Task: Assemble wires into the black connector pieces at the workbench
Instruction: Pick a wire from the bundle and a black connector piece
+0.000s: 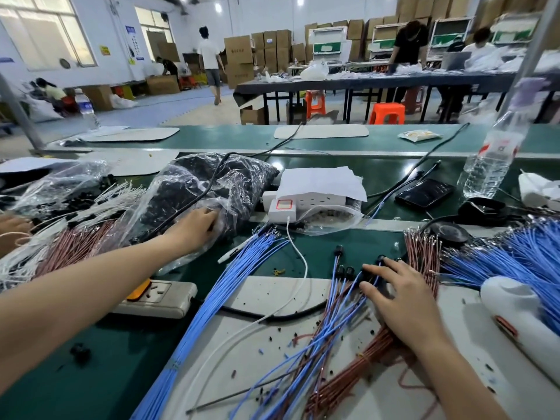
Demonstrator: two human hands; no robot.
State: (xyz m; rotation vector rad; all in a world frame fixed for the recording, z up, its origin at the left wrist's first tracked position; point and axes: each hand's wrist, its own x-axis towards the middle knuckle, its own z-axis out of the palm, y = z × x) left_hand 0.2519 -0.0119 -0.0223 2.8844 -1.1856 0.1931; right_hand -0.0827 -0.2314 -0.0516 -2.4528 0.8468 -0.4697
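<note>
My right hand (403,301) lies flat, fingers straight and spread, pressing on a fan of blue and brown wires. The ends of these wires are already seated in small round black connector pieces (345,270), which lie at its eleven o'clock on the pale grey mat (272,295). At its one o'clock lies a sheaf of loose brown wires (422,253). My left hand (194,225), off at ten o'clock, reaches onto a crumpled clear plastic bag (236,177) packed with loose black connector parts. Its fingertips are lost in the film, so I cannot tell whether they pinch anything. Between my two arms runs a long bundle of loose blue wires (239,286). At that hand's seven o'clock sits a white power strip with an orange switch (154,295). At its three o'clock is a small white box with a red-bordered label (283,206), the print too small to read. Far off at one o'clock stands a clear plastic water bottle (491,159) with a red-and-white label, its lettering blurred, and a flat black phone (424,192) lies beside it.
</note>
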